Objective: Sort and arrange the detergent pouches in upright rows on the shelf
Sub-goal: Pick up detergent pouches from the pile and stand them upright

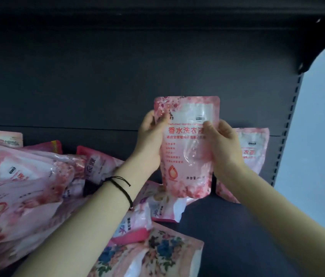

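Pinching a pink detergent pouch [187, 156] by its sides, the left grip [151, 134] curls round the upper left edge and the right grip [225, 142] clasps the right edge, so the pouch is held upright over the dark shelf [237, 226]. Just behind the right grip a second pink pouch [255, 150] stands upright near the shelf's right end. Off to the left lies a jumbled heap of pouches [21, 182], with a floral pouch [157, 252] flat at the front.

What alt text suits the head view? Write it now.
The left hand and right hand grip a pink detergent pouch upright over a dark shelf. A second pouch stands behind it at right; other pouches lie heaped at left.
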A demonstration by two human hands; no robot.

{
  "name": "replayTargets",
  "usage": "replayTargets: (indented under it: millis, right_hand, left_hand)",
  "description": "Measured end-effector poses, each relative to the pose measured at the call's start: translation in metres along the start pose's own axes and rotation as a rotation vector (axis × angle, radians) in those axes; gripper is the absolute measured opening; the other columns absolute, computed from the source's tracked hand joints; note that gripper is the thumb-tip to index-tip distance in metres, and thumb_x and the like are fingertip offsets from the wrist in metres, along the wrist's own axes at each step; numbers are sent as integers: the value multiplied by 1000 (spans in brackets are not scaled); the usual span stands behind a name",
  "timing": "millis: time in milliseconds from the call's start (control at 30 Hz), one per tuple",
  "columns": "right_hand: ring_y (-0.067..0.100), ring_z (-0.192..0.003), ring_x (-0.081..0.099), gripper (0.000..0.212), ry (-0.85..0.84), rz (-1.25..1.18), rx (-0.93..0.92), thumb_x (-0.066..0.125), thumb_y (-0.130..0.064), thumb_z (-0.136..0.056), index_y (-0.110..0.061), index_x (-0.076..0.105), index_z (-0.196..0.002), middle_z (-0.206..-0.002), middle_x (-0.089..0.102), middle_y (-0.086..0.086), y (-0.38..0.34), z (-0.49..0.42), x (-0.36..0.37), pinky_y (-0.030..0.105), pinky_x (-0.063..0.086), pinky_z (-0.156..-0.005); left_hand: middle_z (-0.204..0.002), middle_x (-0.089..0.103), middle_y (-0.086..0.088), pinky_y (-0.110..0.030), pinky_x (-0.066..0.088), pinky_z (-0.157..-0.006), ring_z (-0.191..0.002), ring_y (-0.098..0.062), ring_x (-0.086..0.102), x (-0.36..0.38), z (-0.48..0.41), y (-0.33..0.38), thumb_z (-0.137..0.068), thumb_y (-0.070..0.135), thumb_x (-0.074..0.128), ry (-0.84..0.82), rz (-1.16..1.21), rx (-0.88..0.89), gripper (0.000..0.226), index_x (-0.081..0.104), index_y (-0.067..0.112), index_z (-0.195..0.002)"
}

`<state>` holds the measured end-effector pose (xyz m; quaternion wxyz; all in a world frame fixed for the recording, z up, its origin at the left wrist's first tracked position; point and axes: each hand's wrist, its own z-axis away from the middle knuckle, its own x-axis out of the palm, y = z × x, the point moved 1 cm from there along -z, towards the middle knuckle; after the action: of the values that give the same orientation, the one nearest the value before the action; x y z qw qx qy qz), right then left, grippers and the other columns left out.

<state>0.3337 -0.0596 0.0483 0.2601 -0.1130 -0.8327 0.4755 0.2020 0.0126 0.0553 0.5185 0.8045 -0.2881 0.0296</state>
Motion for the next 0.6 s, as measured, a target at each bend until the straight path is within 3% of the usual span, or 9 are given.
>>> replayTargets:
  millis: [133, 233, 333, 467, 533, 600]
  right_hand:
    - [25, -78, 68, 8, 58, 34, 54, 57, -18, -95, -13, 64, -94, -87, 70, 6, 0, -2, -80, 44, 60, -70]
    - [22, -74, 69, 9, 80, 73, 60, 58, -18, -95, -14, 64, -90, -84, 71, 5, 4, -1, -116, 39, 60, -67]
    - [16, -68, 69, 10, 101, 110, 61, 56, -16, -95, -13, 63, -88, -78, 71, 2, 9, -3, -145, 30, 58, -58]
    - [15, -71, 69, 10, 68, 173, 81, 56, -15, -95, -14, 64, -89, -83, 72, 2, 12, -4, -167, 26, 57, -58]
    - [13, -67, 68, 9, 45, 265, 42, 58, -13, -93, -12, 64, -87, -75, 72, -3, 8, -8, -171, 21, 54, -57]
    - [15, -63, 59, 9, 48, 413, -54, 58, -10, -90, -4, 60, -84, -69, 63, 0, 0, -13, -171, 22, 49, -58]
  left_hand:
    - [-84, 69, 1, -37, 53, -74, -78, -18, 64, 52, 12, -40, -94, 20, 60, -111, -61, -140, 5, 59, 20, -89]
    - [-85, 69, 2, -42, 55, -78, -79, -17, 66, 73, 16, -61, -94, 17, 60, -164, -86, -208, 6, 57, 20, -88]
    - [-92, 68, -3, -46, 53, -83, -84, -20, 65, 95, 21, -75, -94, 18, 59, -203, -129, -228, 5, 56, 19, -91]
    - [-102, 66, -10, -54, 50, -88, -91, -24, 63, 107, 26, -81, -95, 16, 59, -194, -176, -218, 9, 56, 11, -103]
    - [-100, 66, -8, -51, 51, -88, -89, -20, 63, 104, 26, -79, -95, 17, 60, -204, -235, -186, 16, 56, 8, -106]
    - [-93, 69, -4, -38, 57, -78, -80, -11, 67, 98, 25, -75, -94, 19, 61, -236, -327, -135, 16, 57, 9, -105]
